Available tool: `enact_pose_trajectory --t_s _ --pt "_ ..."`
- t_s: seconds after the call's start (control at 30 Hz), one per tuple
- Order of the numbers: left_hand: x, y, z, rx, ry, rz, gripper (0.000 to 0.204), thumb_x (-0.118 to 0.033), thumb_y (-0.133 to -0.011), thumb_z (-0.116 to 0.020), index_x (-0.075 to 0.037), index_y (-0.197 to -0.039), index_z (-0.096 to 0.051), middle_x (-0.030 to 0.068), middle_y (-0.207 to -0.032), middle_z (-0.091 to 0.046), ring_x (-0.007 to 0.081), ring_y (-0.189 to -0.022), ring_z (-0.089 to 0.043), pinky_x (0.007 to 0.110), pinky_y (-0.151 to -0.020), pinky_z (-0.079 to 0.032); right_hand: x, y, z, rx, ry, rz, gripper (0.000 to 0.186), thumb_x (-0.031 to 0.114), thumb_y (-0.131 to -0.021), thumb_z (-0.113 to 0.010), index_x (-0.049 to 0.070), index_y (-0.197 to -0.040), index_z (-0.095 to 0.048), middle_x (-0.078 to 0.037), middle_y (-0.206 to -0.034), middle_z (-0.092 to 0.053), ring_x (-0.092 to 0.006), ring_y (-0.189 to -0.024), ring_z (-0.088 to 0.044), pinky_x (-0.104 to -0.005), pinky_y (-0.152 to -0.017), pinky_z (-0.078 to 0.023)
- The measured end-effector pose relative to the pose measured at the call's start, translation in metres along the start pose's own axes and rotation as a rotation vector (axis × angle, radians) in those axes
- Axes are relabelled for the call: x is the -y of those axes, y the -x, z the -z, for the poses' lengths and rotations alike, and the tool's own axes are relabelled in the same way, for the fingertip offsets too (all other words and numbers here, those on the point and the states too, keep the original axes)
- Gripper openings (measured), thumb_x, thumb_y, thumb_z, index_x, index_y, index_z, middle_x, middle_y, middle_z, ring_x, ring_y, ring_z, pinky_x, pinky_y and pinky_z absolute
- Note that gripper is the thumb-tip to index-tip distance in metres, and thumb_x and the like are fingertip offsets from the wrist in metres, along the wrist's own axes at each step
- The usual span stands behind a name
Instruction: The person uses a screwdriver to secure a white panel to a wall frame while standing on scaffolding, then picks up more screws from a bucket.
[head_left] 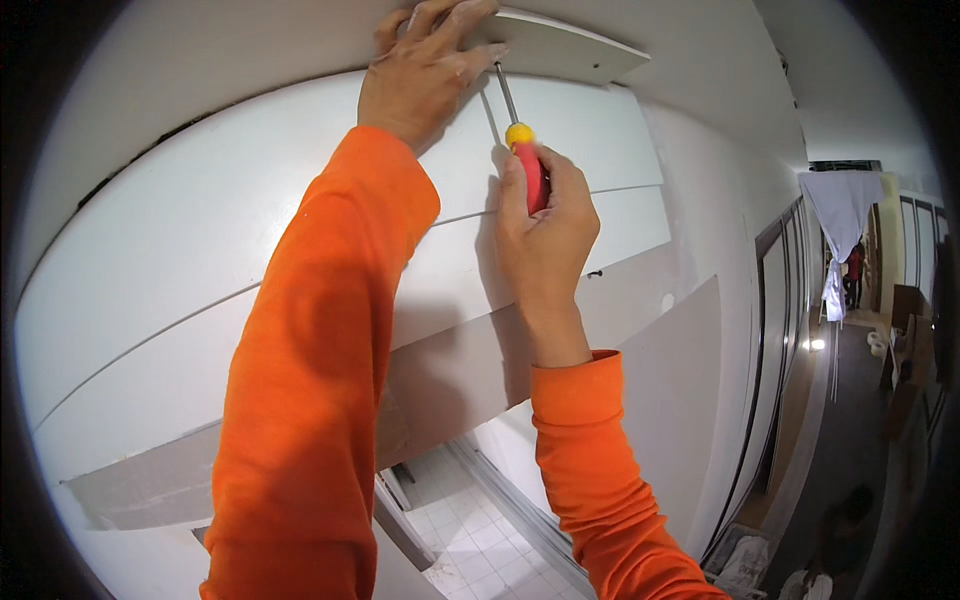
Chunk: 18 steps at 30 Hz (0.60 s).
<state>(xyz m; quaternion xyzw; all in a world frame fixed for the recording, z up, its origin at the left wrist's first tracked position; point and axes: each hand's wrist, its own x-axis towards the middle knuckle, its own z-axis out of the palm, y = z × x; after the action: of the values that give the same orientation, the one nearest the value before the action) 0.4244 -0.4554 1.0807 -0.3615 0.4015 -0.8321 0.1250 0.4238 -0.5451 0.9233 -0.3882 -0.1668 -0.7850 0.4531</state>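
My left hand (pixel 418 75) reaches up with bent, spread fingers pressed on a thin white board (pixel 570 45) along the top of the wall. Its thumb lies beside the tip of a screwdriver (pixel 528 170); whether a small screw is there I cannot make out. My right hand (pixel 548 225) is closed round the red and yellow handle, holding the shaft pointed up at the board. Behind both hands are white wall panels (pixel 170 250) with horizontal seams, above a grayish beige band (pixel 450 360). Both forearms are in orange sleeves.
Below the panels an opening shows a white tiled floor (pixel 465 530). At right runs a long corridor (pixel 850 400) with a hanging white cloth (pixel 840 200), stacked wooden boards (pixel 905 330) and a distant person in red (pixel 855 270). A dim figure crouches (pixel 840 540) at lower right.
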Motion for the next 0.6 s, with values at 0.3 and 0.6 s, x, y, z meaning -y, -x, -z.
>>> enact_pose_trajectory --t_s 0.3,0.6 --pt "-0.001 0.002 -0.005 0.022 0.008 0.013 0.021 -0.021 -0.09 -0.069 -0.021 -0.108 -0.079 0.002 -0.145 -0.054 0.0229 -0.136 -0.041 0.046 -0.114 -0.026 0.0 -0.01 0.003 0.074 -0.441 -0.238 0.02 0.018 -0.101 -0.062 0.0 -0.107 -0.061 -0.008 -0.082 -0.061 -0.0152 -0.058 -0.053 -0.0298 -0.049 -0.045" --pt "-0.003 0.001 -0.008 0.016 0.029 0.01 0.021 -0.022 -0.09 -0.069 -0.02 -0.109 -0.078 0.0019 -0.144 -0.054 0.0229 -0.136 -0.042 0.045 -0.115 -0.026 -0.017 -0.005 0.001 -0.124 0.202 0.223 0.026 0.019 -0.098 -0.065 -0.002 -0.112 -0.066 -0.014 -0.081 -0.066 -0.0226 -0.062 -0.059 -0.0367 -0.064 -0.05"
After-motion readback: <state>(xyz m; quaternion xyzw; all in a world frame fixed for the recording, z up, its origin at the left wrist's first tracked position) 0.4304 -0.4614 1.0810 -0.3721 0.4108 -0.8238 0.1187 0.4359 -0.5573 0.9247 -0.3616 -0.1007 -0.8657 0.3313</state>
